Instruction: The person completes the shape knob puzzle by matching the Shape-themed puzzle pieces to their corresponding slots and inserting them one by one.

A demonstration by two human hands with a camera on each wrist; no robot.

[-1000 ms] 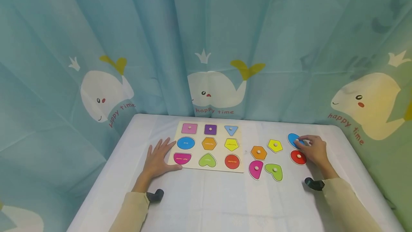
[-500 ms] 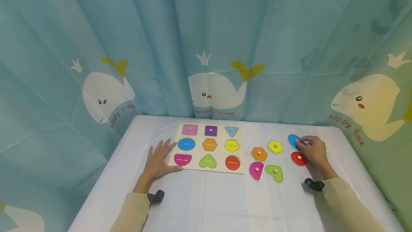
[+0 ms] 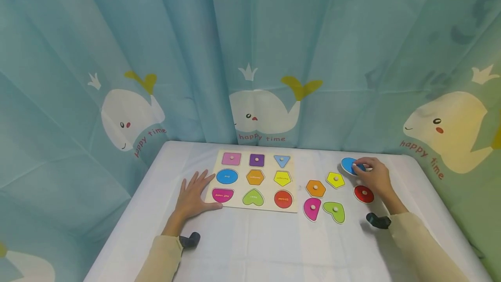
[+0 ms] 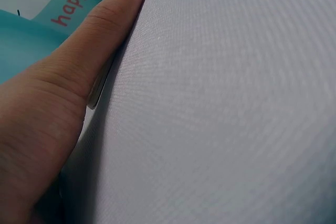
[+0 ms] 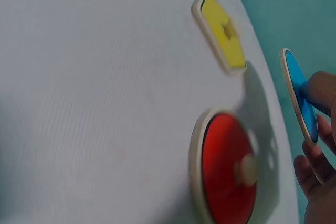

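My right hand [image 3: 376, 177] pinches the knob of a blue oval puzzle piece [image 3: 348, 165] and holds it above the table. In the right wrist view the blue oval piece [image 5: 297, 85] hangs clear of the cloth, beyond the red round piece [image 5: 227, 169]. My left hand [image 3: 194, 197] rests at the left edge of the wooden puzzle board [image 3: 270, 209], fingers spread. Its thumb [image 4: 100, 27] lies along the board's near edge in the left wrist view. Knobbed rectangle, square and triangle pieces sit in the board's far row; its printed oval space [image 3: 227, 176] shows blue.
Right of the board lie an orange hexagon [image 3: 315, 189], a yellow pentagon [image 3: 335, 180], a magenta half round [image 3: 312, 209], a green heart [image 3: 334, 212] and a red round piece [image 3: 364, 194]. A curtain [image 3: 188, 55] hangs behind the white-covered table [image 3: 250, 251].
The blue oval piece, on the table before, is now lifted and a little to the left in my right hand. My left hand has stayed at the board.
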